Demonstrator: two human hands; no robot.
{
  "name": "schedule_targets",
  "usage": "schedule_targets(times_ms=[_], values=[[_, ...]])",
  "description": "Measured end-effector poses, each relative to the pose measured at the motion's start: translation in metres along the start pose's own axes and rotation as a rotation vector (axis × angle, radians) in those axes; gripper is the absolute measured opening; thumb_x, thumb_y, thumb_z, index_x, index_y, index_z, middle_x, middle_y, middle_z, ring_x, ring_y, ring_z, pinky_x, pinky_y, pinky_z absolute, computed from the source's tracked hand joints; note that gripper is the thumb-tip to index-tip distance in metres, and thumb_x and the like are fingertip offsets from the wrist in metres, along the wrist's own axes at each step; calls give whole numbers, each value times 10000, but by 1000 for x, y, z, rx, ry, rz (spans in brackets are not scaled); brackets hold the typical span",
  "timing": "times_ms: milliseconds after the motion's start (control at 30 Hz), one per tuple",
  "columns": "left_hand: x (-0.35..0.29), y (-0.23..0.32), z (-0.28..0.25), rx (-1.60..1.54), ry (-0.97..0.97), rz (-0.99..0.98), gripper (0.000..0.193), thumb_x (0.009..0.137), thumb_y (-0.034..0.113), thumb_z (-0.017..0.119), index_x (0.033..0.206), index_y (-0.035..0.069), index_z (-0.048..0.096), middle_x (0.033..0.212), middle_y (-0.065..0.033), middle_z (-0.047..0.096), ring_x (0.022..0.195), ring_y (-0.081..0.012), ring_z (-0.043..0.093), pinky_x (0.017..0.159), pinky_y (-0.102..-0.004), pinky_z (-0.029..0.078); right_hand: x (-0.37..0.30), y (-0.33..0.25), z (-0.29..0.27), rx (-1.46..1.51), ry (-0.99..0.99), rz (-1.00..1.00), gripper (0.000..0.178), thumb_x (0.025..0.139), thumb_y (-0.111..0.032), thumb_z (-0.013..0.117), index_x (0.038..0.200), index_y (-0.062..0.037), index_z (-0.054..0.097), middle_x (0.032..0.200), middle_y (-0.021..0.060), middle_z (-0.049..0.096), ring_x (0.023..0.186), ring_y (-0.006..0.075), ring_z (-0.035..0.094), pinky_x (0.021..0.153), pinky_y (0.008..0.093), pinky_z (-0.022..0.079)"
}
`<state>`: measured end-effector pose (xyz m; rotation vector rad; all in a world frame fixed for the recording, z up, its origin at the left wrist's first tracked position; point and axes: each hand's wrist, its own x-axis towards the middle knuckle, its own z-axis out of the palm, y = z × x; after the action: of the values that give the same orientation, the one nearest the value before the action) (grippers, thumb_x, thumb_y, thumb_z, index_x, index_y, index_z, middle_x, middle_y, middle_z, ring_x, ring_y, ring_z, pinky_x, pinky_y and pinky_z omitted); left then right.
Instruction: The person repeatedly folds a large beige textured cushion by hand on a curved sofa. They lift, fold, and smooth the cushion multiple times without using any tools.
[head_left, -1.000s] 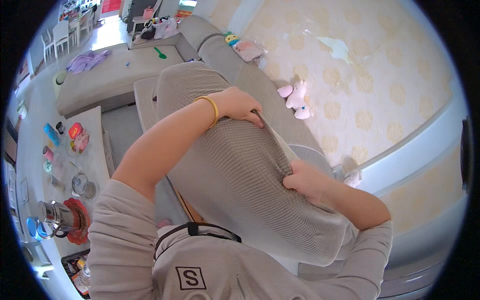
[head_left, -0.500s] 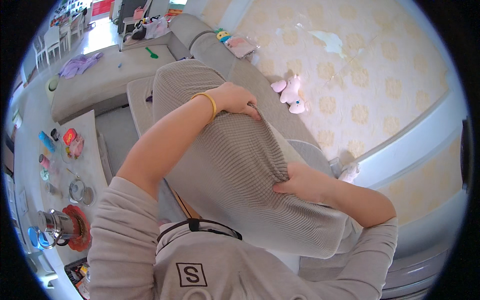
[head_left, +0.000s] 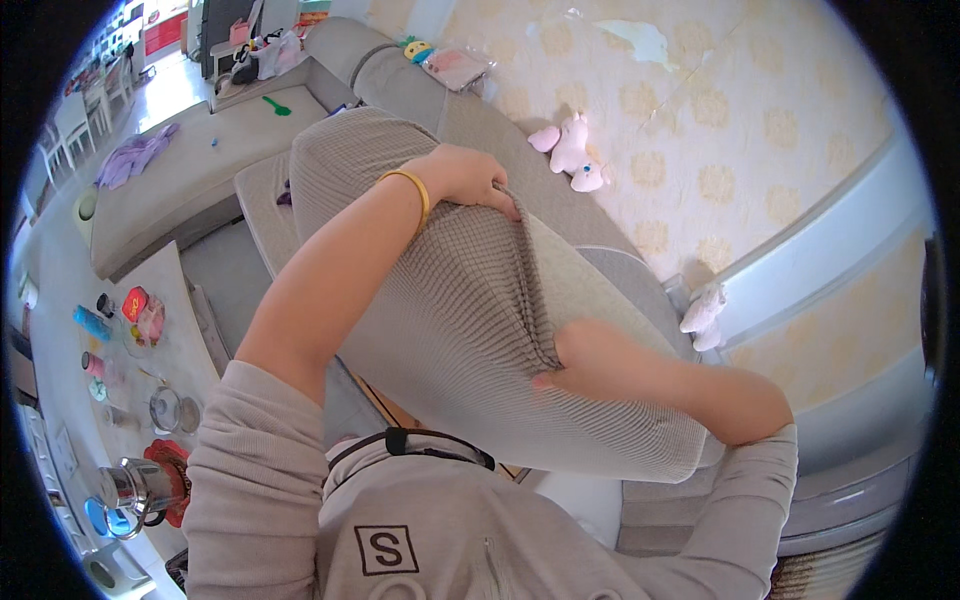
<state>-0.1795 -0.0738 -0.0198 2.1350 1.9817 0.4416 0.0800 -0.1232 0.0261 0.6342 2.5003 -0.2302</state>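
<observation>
Left hand [head_left: 464, 182], right hand [head_left: 602, 360] both grip ribbed cover [head_left: 470, 275] edge, spaced apart, likely for even tension across cushion [head_left: 592, 278].

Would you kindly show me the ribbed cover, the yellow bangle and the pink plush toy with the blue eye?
Ribbed cover [head_left: 480, 285]: head view, on its upper face.
Yellow bangle [head_left: 425, 203]: head view, on its band's right side.
Pink plush toy [head_left: 571, 150]: head view, on its body.

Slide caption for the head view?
Left hand and right hand grip a ribbed cover partly over a pale cushion.
</observation>
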Motion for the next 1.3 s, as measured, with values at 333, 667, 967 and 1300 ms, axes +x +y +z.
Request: schedule_targets(times_ms=[333,667,967,1300], values=[[-13,0,3,12,67,20,677,744,712,515,1036,121,667,1018,-124,659,950,-300,617,823,-381,465,-10,17,14,1663,373,-188,473,830,-144,663,1240,22,495,1168,101,593,998,211,597,867,349,483],[-15,22,-12,-584,-293,456,731,644,491,761,1192,62,536,1127,-181,588,1085,-304,528,947,-396,363,4,35,14,1878,341,-198,427,846,-146,652,1207,38,516,1139,131,602,998,225,603,851,361,499],[-50,57,-50,82,-716,518,544,666,371,770,1063,44,593,906,-138,647,867,-314,605,772,-386,447,2,44,17,1777,237,-131,337,860,-137,635,1143,35,572,1063,109,636,931,194,624,820,326,502],[-67,50,-23,-66,-203,480,188,798,166,614,909,17,588,795,-148,617,725,-287,597,664,-371,446,9,34,22,1322,320,1,269,910,-224,583,1044,7,610,913,53,659,801,129,608,718,276,475]])
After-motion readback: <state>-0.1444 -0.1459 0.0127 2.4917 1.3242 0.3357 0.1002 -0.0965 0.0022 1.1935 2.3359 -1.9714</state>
